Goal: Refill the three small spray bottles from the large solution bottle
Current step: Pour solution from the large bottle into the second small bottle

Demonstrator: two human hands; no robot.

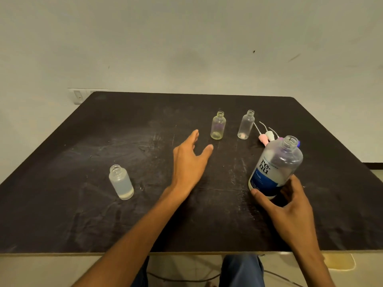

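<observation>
Your right hand [290, 206] grips the big solution bottle [275, 166] low on its body, thumb and fingers curled around the base, and the bottle tilts with its open neck pointing up and away from you. Your left hand [189, 162] hovers above the dark table [83, 224], fingers straight and spread, holding nothing. Just beyond its fingertips stands a clear small bottle [218, 125], uncapped; further to that hand's right stands a second small bottle [246, 125], also open. Well off to its left sits the third small bottle [121, 182], filled with cloudy liquid. Three spray tops [267, 136] lie just beyond the big bottle's neck.
</observation>
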